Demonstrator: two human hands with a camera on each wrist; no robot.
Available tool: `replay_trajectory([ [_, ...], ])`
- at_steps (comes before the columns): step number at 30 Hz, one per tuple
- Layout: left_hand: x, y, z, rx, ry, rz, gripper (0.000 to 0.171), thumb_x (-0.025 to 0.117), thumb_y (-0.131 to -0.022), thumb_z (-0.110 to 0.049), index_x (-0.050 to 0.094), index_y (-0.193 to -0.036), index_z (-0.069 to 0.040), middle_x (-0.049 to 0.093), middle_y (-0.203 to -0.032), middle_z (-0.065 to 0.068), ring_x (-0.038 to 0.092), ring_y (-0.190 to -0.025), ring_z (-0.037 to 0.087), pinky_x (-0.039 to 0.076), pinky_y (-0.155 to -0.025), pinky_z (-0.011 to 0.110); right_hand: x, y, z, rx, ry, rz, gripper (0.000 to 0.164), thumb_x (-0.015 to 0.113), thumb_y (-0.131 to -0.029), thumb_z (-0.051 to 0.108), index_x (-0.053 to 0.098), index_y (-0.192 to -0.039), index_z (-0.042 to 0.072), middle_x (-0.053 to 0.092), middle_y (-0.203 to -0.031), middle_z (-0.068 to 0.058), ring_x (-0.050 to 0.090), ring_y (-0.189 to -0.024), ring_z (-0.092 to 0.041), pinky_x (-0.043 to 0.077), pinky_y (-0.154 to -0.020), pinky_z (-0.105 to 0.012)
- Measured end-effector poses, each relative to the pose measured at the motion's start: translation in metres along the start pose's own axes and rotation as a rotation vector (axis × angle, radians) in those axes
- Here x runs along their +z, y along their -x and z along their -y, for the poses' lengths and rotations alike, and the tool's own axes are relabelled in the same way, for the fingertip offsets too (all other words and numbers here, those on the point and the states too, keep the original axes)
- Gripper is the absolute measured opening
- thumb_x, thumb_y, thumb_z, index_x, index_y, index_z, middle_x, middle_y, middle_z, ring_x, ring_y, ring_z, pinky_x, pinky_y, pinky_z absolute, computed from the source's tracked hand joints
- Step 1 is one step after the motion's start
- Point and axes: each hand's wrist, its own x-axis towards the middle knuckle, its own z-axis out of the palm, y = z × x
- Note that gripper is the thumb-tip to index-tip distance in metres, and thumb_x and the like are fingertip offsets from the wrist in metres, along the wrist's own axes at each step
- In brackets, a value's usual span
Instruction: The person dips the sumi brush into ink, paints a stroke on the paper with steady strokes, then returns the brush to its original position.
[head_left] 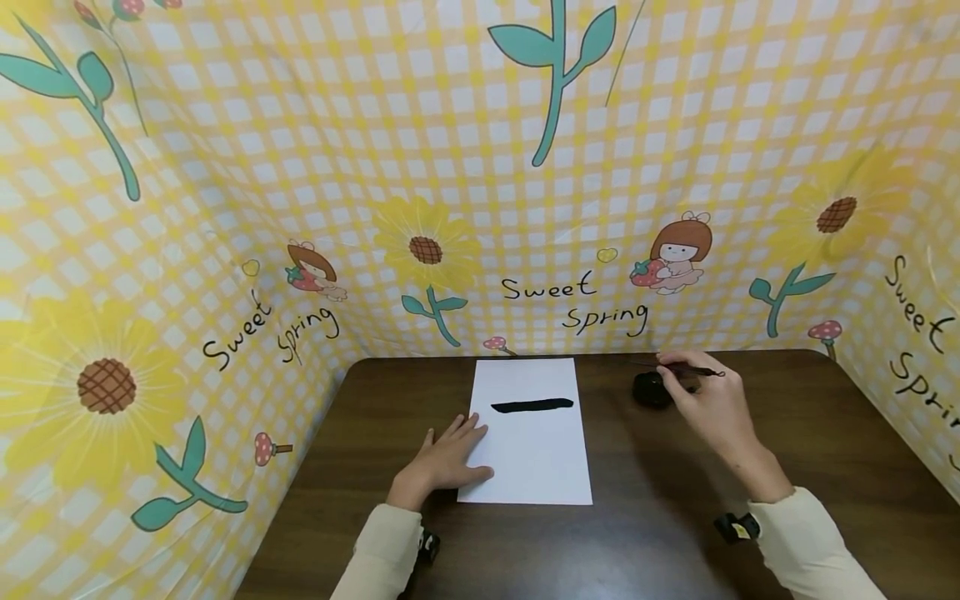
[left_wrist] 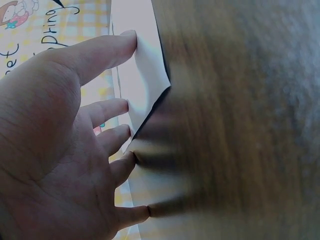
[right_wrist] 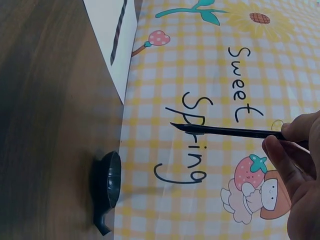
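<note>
A white sheet of paper (head_left: pixel 528 462) lies on the table, with one thick black stroke (head_left: pixel 532 406) across its upper half. My left hand (head_left: pixel 444 458) rests along the sheet's left edge, fingers spread; in the left wrist view its thumb and some fingertips (left_wrist: pixel 120 106) meet the paper. To the right of the sheet, my right hand (head_left: pixel 716 408) pinches a thin dark ink brush (right_wrist: pixel 230 131) between thumb and fingers. The brush's dark pointed tip is apart from the small black ink dish (right_wrist: pixel 111 180), which sits on the table near that hand.
The dark brown wooden table (head_left: pixel 622 533) is bordered at the back and sides by a yellow checked cloth (head_left: pixel 465 167) printed with flowers and lettering. A black wrist device (head_left: pixel 738 527) is on the right wrist, another (head_left: pixel 428 546) on the left.
</note>
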Motion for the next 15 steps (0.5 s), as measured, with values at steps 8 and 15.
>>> replay_trajectory([
  [8,0.000,0.000,0.000,-0.001,0.001,0.005,0.082,0.068,-0.100,-0.052,0.038,-0.167,-0.016,0.022,-0.179,0.007,0.014,-0.168,0.035,0.005,-0.126,0.078,-0.008,-0.003,-0.005,0.017,0.018,-0.032,0.018,0.082,-0.089,-0.006,0.077,-0.103,0.004,0.078,-0.098,-0.009,0.065,-0.088,0.002,0.042,-0.083,0.001],
  [15,0.001,0.000,0.000,-0.001,-0.004,-0.001,0.082,0.068,-0.100,-0.052,0.038,-0.167,-0.016,0.022,-0.179,0.007,0.015,-0.168,0.035,0.007,-0.126,0.078,-0.017,-0.007,-0.008,0.049,0.036,-0.053,0.019,0.081,-0.089,-0.006,0.076,-0.106,0.001,0.079,-0.099,-0.011,0.059,-0.091,0.013,0.041,-0.083,0.000],
])
